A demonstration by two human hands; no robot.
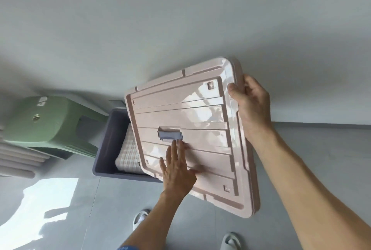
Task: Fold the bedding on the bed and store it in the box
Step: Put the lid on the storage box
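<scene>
We're nearly done w/ the job. The bedding (pixel 128 157) is lying folded in the box (pixel 109 149), which is sitting on the floor (pixel 80 199) to the left, by the wall. We're holding the lid (pixel 190 129) up, tilted, over the box's right side. It isn't on yet. Our right hand (pixel 251 105) is gripping the lid's far right edge, fingers curled round it & thumb on top. Our left hand (pixel 176 171) is lying flat on the lid, fingers straight & a bit apart, tips just under the grey clip (pixel 170 135). What's left, we think: putting the lid down on the box & shutting it.
</scene>
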